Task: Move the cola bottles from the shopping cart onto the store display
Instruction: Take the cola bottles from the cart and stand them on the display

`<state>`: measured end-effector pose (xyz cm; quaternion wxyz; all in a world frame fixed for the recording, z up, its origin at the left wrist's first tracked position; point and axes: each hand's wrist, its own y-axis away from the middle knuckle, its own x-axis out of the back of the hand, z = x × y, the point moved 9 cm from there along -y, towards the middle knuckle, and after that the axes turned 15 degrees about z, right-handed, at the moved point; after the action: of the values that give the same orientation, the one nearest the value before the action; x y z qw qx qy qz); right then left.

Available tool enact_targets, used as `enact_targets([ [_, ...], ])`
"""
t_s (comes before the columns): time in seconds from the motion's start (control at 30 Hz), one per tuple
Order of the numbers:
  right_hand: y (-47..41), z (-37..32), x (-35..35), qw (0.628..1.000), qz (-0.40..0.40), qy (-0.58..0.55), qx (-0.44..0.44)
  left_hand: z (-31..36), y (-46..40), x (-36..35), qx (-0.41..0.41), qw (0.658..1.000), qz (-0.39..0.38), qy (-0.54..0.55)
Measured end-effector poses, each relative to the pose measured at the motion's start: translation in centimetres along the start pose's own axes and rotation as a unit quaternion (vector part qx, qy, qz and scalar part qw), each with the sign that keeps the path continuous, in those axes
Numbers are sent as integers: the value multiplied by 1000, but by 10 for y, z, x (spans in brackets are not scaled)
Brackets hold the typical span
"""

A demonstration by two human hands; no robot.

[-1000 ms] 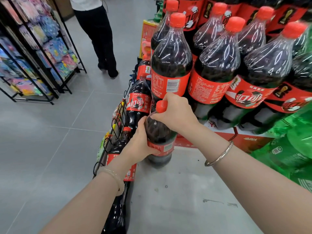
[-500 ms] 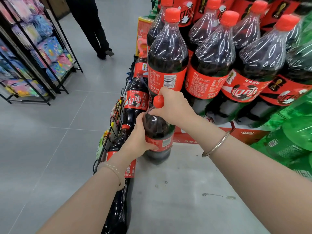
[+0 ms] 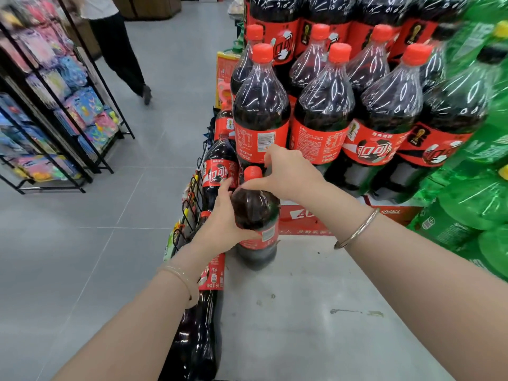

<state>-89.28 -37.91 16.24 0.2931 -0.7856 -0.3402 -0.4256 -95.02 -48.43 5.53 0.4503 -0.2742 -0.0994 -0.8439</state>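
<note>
A: Over on the far left, a black wire rack (image 3: pixel 55 111) packed with colourful packets, and behind it a person in dark trousers (image 3: pixel 121 56) out on the grey floor.

B: Moving in, bottles of cola along the left edge of the grey display platform (image 3: pixel 316 312): one dark bottle (image 3: pixel 202 339) low by the near left corner, another with a red label (image 3: pixel 218 171) further back.

A: And the left hand (image 3: pixel 220 224)? It's wrapped round the shoulder of the cola bottle (image 3: pixel 257 215), fingers curled on the left side, a thin bracelet on that wrist.

B: That bottle stands upright on the platform near its far left corner, right up against the stacked row.

A: Right hand (image 3: pixel 288 174) on top, thumb and forefinger curved round the neck just under the red cap (image 3: pixel 253 173). Silver bangle (image 3: pixel 357 229) on that forearm.

B: Behind it, big shrink-wrapped cola bottles (image 3: pixel 324 105), red caps, red labels, sitting on red cartons (image 3: pixel 310 218) at the far edge.

A: And on the far right, green soda bottles (image 3: pixel 478 193) stacked along the platform's right edge.
</note>
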Motion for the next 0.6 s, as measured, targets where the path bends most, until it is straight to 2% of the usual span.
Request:
enact_targets([
  [0.2, 16, 19, 53, 999, 33, -1, -9, 68, -2, 22, -95, 994, 45, 19],
  [0.33, 31, 45, 103, 997, 63, 24, -30, 135, -1, 20, -183, 980, 72, -18],
  [0.47, 53, 76, 157, 992, 117, 21, -49, 205, 18, -17, -264, 963, 32, -32],
  [0.6, 89, 123, 213, 984, 154, 38, -85, 261, 48, -77, -298, 954, -30, -22],
])
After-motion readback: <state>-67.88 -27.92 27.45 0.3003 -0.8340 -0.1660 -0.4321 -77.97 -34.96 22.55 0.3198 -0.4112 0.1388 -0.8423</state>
